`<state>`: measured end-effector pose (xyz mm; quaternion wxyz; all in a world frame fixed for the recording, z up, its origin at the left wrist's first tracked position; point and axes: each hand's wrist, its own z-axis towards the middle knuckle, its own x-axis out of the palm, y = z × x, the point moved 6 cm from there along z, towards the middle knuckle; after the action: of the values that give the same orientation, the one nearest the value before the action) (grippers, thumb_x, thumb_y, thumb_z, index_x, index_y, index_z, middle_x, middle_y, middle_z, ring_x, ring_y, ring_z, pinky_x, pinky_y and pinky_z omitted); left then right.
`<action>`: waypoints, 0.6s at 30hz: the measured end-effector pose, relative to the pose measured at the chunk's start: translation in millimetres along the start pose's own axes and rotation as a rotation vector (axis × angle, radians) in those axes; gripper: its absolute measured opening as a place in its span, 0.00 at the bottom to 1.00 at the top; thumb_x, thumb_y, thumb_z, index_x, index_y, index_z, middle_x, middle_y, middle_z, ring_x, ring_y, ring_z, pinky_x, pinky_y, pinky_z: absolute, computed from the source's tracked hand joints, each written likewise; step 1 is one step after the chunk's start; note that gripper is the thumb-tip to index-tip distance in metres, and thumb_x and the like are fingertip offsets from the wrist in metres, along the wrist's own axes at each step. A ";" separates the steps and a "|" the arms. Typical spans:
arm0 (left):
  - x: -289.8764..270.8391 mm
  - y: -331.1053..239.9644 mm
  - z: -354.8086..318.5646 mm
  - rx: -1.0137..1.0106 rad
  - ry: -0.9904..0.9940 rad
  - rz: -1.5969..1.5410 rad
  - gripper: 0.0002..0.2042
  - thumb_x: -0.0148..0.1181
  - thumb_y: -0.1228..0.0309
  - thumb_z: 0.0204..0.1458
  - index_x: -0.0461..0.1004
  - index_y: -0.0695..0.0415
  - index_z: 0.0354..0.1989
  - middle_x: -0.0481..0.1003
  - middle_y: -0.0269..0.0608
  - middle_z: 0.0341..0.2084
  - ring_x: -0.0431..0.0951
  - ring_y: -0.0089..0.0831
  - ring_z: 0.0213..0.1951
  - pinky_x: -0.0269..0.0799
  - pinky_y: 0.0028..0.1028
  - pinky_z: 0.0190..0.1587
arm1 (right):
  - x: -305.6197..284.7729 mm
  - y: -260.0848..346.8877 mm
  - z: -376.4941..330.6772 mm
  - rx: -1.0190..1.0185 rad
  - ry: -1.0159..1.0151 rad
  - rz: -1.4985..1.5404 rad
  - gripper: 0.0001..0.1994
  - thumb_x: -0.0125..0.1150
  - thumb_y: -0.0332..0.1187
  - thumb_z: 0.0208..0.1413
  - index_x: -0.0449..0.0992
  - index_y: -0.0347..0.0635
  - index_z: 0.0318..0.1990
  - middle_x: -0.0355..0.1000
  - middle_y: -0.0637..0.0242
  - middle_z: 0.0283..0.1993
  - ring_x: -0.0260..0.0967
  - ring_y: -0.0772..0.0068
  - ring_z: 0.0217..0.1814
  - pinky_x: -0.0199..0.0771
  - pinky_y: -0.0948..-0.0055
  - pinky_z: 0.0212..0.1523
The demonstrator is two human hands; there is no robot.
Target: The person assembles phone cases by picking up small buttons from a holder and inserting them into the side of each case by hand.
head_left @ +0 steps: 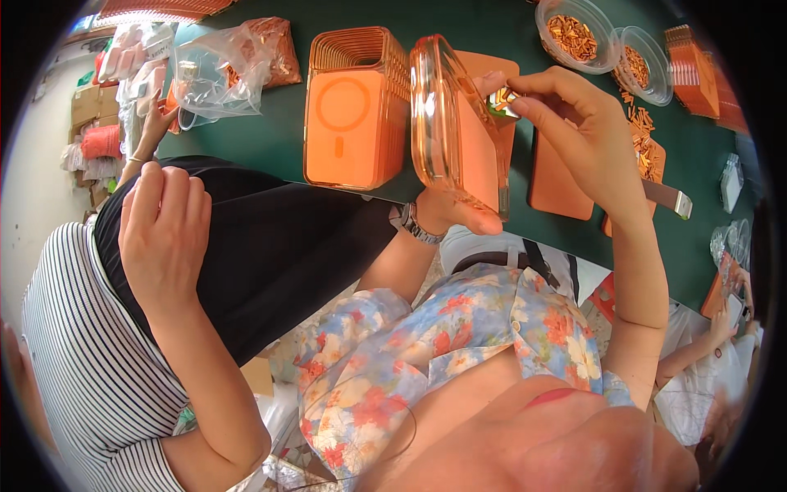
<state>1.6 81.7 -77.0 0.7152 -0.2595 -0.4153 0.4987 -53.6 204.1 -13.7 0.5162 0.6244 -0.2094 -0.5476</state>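
My left hand, with a watch on its wrist, holds a clear orange phone case upright on its edge above the green table. My right hand is at the case's upper right side. Its fingertips pinch a small shiny gold and orange piece against the case. An orange flat insert lies on the table just behind the case.
A stack of orange cases stands left of the held one. Two round clear tubs of small orange parts sit at the back right, with a crumpled plastic bag at the left. A co-worker's hand rests on a dark lap.
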 end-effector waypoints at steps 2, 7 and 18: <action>4.8 -12.3 2.3 -0.041 -0.039 -0.041 0.67 0.70 0.31 0.22 0.44 0.60 0.69 0.55 0.58 0.63 0.58 0.46 0.64 0.59 0.42 0.63 | 1.7 -1.4 -2.2 0.052 0.006 0.212 0.09 0.60 0.28 0.56 0.77 0.32 0.41 0.76 0.68 0.32 0.71 0.80 0.35 0.71 0.79 0.38; -14.8 -6.4 -0.7 -0.073 -0.015 0.009 0.66 0.72 0.33 0.21 0.47 0.62 0.67 0.59 0.57 0.61 0.61 0.46 0.62 0.62 0.41 0.61 | 1.7 -5.7 0.3 0.077 -0.009 0.331 0.07 0.60 0.29 0.57 0.78 0.33 0.38 0.74 0.71 0.31 0.69 0.82 0.31 0.69 0.81 0.32; -11.4 -29.5 7.1 0.110 0.167 0.431 0.60 0.75 0.37 0.19 0.58 0.63 0.62 0.64 0.52 0.58 0.66 0.47 0.57 0.59 0.41 0.60 | 19.0 -37.8 -6.2 0.246 -0.133 0.830 0.08 0.59 0.28 0.58 0.76 0.33 0.41 0.72 0.68 0.33 0.64 0.81 0.29 0.65 0.81 0.29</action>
<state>8.4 60.0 -53.9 0.6373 -0.3433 -0.2619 0.6383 -53.5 205.3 -56.4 0.5996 0.5075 -0.5391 -0.3038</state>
